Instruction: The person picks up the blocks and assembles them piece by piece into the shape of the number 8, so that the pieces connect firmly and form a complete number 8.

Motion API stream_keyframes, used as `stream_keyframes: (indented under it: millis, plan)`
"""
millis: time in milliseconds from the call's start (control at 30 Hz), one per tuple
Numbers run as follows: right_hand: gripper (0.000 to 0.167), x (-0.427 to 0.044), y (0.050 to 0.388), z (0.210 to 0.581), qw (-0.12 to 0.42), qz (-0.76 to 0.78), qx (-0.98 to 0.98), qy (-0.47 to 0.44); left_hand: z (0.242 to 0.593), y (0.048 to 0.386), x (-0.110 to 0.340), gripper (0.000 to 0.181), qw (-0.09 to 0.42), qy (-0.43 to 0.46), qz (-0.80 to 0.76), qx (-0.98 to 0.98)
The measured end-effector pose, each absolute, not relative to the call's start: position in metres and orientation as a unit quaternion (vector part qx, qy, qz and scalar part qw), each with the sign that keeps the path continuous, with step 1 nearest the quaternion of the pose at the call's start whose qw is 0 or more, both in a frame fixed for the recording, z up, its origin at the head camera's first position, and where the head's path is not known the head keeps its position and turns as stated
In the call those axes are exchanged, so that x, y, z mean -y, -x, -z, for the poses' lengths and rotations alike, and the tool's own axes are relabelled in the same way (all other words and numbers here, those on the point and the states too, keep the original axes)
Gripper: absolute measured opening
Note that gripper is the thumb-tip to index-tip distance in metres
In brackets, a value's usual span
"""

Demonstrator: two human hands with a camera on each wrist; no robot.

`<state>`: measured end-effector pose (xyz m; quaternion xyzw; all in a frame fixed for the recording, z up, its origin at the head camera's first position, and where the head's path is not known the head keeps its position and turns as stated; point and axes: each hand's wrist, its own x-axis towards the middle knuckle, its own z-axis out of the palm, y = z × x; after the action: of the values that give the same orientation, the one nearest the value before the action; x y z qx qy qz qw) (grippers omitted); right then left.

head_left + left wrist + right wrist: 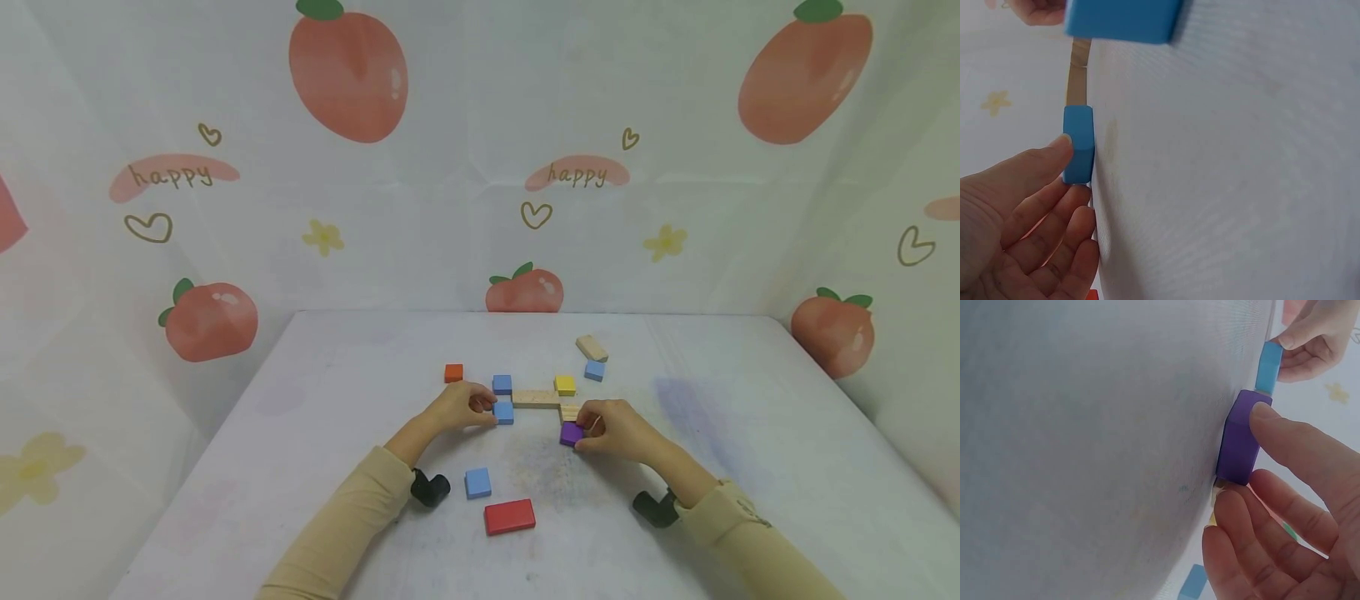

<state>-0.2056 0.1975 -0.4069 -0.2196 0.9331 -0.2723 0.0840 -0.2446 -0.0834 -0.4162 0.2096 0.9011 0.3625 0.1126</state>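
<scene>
The step in hand looks like squaring small blocks against one another on the white-covered desk (787, 433), and it calls for a light touch. The right hand (618, 429) would do best to hold the small purple painted block (571, 433) flat, nudge it squarely against the striped pale wooden block (568, 412) just beyond it, then part thumb and fingers straight outward, so that nothing is dragged askew. The left hand (461, 406) has mainly to steady the small light blue painted block (503, 412) — too firm a push to the right could shift the long pale wooden bar (536, 399), whose left end lies beside it.

As for the grips, both are engaged: the left pinches the light blue block at its left end, thumb on the near face; the right pinches the purple block at its right end, thumb also on the near face. Each block thus sticks out inward from the fingertips, light blue on the left, purple on the right and a little nearer. Whether the purple block touches the striped one — I cannot tell. Beyond lie the small yellow block (565, 385) and the small medium blue block (502, 384).
</scene>
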Motion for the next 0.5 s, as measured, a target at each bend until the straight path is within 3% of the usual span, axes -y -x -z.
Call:
stream_keyframes:
  millis: [500]
  plan:
    - [0.027,-0.1985,0.2073,0.4088,0.103,0.287,-0.929,0.211,0.4141,0.2419,0.0891,0.033,0.105,-0.211,-0.354,-0.905]
